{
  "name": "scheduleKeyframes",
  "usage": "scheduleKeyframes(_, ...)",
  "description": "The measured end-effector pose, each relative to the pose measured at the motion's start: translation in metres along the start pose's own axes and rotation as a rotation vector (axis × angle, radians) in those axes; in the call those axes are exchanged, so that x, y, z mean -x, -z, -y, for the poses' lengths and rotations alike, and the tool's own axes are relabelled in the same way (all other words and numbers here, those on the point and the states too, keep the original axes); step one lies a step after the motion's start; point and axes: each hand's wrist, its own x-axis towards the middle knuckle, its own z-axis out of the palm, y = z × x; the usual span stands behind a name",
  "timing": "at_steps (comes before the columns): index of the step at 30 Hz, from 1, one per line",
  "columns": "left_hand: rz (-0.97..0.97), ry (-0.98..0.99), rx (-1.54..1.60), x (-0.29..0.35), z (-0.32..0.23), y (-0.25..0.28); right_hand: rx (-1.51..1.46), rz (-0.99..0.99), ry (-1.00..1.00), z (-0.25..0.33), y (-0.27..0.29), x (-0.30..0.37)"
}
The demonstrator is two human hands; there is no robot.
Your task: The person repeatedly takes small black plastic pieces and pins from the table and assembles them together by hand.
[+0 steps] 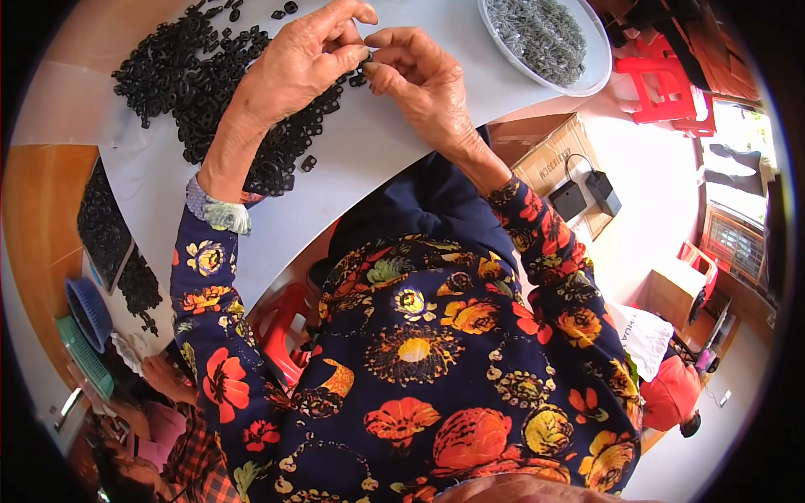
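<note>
My left hand (306, 59) and my right hand (419, 80) meet fingertip to fingertip over a white table (369, 142), pinching a small black part (366, 57) between them. A big heap of small black ring-shaped parts (201, 80) lies on the table under and to the left of my left hand. At the far right of the table stands a white bowl (597, 71) filled with grey linked pieces (541, 33). My sleeves are dark with a bright flower print.
A tray of black parts (102, 222) and a blue basket (88, 310) lie at the left by another person's hand (163, 377). Red stools (662, 88), a cardboard box (558, 155) with black adapters (587, 194) stand at the right; a red stool (281, 323) is below the table.
</note>
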Motion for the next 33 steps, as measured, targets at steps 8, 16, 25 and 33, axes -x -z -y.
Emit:
scheduleKeyframes(8, -0.181, 0.076, 0.217, 0.014, 0.021, -0.014, 0.024, -0.075, 0.041, -0.002, 0.002, 0.0)
scheduleKeyframes(16, -0.24, 0.068, 0.184, 0.022, 0.012, -0.032, 0.027, -0.042, 0.035, -0.001, 0.001, -0.001)
scheduleKeyframes(25, -0.278, 0.149, 0.195, 0.027, 0.013, -0.032, 0.132, 0.002, 0.081, -0.011, -0.002, -0.001)
scheduleKeyframes(33, -0.267, 0.134, 0.257, 0.031, 0.021, -0.032, 0.395, 0.035, 0.251, -0.011, 0.003, -0.004)
